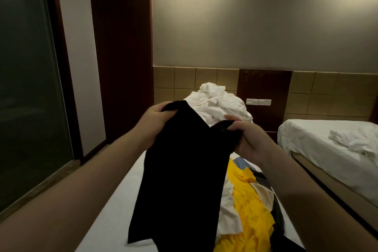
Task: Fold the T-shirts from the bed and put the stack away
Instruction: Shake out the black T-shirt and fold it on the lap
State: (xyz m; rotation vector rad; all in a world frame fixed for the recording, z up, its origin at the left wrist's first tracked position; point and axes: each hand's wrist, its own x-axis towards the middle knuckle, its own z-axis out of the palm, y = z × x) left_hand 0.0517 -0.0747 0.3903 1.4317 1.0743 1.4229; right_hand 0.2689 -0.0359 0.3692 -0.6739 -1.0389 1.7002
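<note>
A black T-shirt (180, 180) hangs in the air above the bed (114, 217), held up by both hands. My left hand (155, 122) grips its upper left edge with curled fingers. My right hand (247, 139) grips the bunched upper right part. Under and to the right of the shirt lies a loose pile of clothes: a yellow T-shirt (249, 210), a white T-shirt (227, 219) and dark pieces (278, 215). The hanging shirt hides part of the pile.
Crumpled white bedding (218, 104) is heaped at the head of the bed. A second bed (319, 145) with white sheets stands to the right across a narrow gap. A glass panel (26, 88) and a dark wooden wall (122, 57) run along the left.
</note>
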